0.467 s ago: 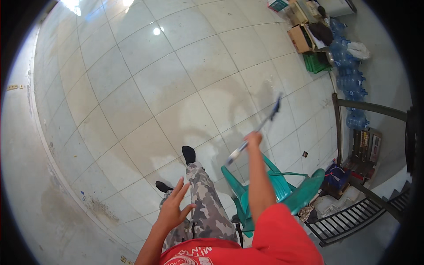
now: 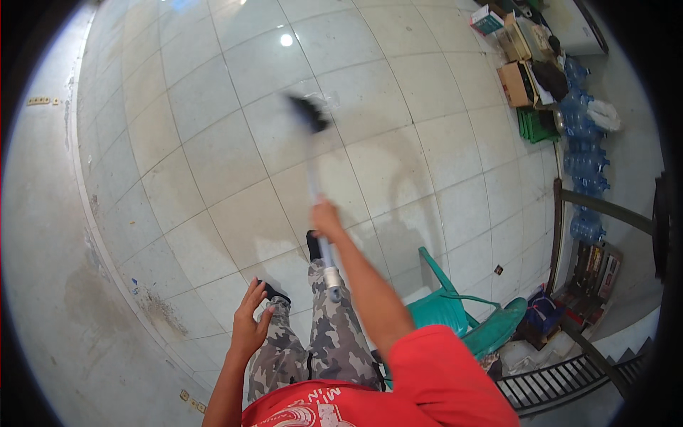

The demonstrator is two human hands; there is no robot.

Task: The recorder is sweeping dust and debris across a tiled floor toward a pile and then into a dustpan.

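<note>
My right hand (image 2: 326, 219) is closed around the pale handle of a broom (image 2: 311, 167), stretched out in front of my legs. The broom's dark head, smeared by motion, is over the tiled floor (image 2: 284, 188) at the far end. A grey end cap (image 2: 333, 281) sticks out below my fist, above my right thigh. A faint, clear, shiny patch (image 2: 329, 99) shows on the tiles beside the head. My left hand (image 2: 250, 318) hangs beside my left leg, holding nothing, its fingers extended.
A green plastic chair (image 2: 437, 313) stands close on my right. Blue water jugs (image 2: 587, 167), cardboard boxes (image 2: 516, 84) and a green crate (image 2: 537, 126) line the right wall. Dark debris (image 2: 160, 313) lies near the left wall. A black railing (image 2: 562, 381) is at lower right.
My right hand has swung the broom leftward from beside the chair to in front of my legs. My left hand has shifted slightly left and down. The view has moved a little.
</note>
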